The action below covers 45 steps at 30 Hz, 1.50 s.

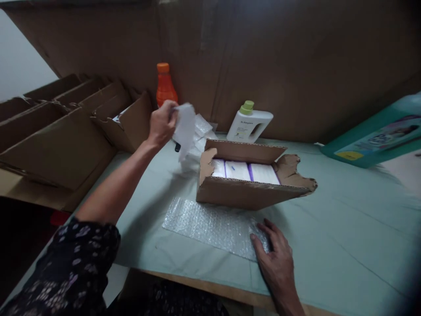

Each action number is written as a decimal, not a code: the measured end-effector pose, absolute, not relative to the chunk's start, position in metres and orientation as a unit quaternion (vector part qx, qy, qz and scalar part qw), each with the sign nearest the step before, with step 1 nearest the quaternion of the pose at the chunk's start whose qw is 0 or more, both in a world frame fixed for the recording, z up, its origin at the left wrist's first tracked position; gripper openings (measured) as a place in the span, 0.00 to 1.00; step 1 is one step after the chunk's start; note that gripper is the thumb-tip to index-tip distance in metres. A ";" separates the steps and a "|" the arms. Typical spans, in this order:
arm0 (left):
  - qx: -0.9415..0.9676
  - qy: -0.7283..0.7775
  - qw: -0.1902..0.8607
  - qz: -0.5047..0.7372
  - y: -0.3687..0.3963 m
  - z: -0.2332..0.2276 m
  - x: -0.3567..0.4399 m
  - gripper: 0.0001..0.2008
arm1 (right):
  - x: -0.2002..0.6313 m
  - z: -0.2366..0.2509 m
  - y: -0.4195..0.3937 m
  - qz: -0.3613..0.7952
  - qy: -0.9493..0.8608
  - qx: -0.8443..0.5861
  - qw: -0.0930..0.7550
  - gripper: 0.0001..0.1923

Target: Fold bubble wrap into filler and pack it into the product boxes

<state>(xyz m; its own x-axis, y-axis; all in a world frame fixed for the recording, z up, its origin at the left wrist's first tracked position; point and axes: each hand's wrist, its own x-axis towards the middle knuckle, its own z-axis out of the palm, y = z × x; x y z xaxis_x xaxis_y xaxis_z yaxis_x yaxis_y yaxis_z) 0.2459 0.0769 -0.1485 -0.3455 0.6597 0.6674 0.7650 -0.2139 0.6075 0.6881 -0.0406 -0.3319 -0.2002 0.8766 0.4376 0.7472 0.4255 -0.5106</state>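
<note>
Raised over the far left of the table, my left hand [163,124] pinches a thin white sheet [185,129], smeared by motion; I cannot tell if it is foam or plastic. Behind and below that sheet lie several whitish packets or pieces of clear wrap [202,127]. My right hand [276,256] rests at the near edge of the table, thumb and fingers around the right end of a flat strip of bubble wrap [210,224]. Just behind the strip stands an open cardboard box [243,193] with torn flaps, holding white packs [238,170] with purple edges.
An orange bottle [165,85] stands beyond my left hand. A white bottle with a green cap [250,123] is behind the box. A large green-blue bottle [371,136] is at right. Cardboard bins [62,140] line the left side, and a tall cardboard panel [279,66] closes the back.
</note>
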 end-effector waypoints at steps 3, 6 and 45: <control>-0.634 -0.623 0.036 -0.457 0.143 -0.142 0.246 0.18 | 0.690 -0.330 -0.042 0.113 -0.739 -0.547 0.375 0.24; -0.651 -0.602 0.064 -0.459 0.148 -0.148 0.246 0.38 | 0.689 -0.332 -0.042 0.077 -0.709 -0.589 0.381 0.33; -0.583 -0.572 -0.312 -0.485 -0.023 -0.280 0.368 0.42 | 0.662 -0.270 0.088 0.407 -0.712 -0.523 0.231 0.36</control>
<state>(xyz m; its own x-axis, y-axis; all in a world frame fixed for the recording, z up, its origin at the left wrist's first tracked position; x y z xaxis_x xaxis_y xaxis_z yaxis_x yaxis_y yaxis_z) 0.3680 -0.0230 -0.2800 -0.1255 0.9699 0.2089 0.3639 -0.1508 0.9191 0.6618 0.0875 -0.2699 -0.3454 0.9335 -0.0965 0.5574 0.1213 -0.8214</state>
